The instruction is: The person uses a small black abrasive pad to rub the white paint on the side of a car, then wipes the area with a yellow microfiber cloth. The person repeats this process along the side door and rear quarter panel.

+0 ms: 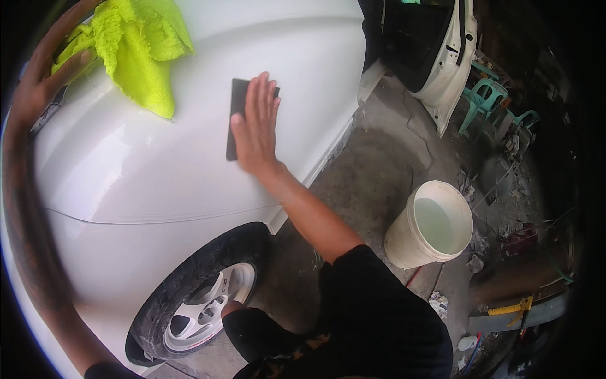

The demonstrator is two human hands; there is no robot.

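Note:
My right hand [255, 129] lies along a dark grey rectangular sheet that looks like sandpaper [237, 101]. It holds the sheet flat against the white car body panel [151, 164]. The fingers point away from me, with the thumb on the sheet's left part. At the upper left, my left hand [53, 72] has its thumb and fingers around part of a bright yellow-green cloth [142, 57]. The rest of the cloth drapes over the panel, and the fingertips are partly hidden at the picture's rim.
Below the panel is a wheel with a black tyre [151, 316]. A white bucket [404, 237] of cloudy water stands to the right. Beyond are an open car door [445, 82] and a green plastic chair [486, 95]. A yellow-handled tool [511, 308] and litter lie at the right.

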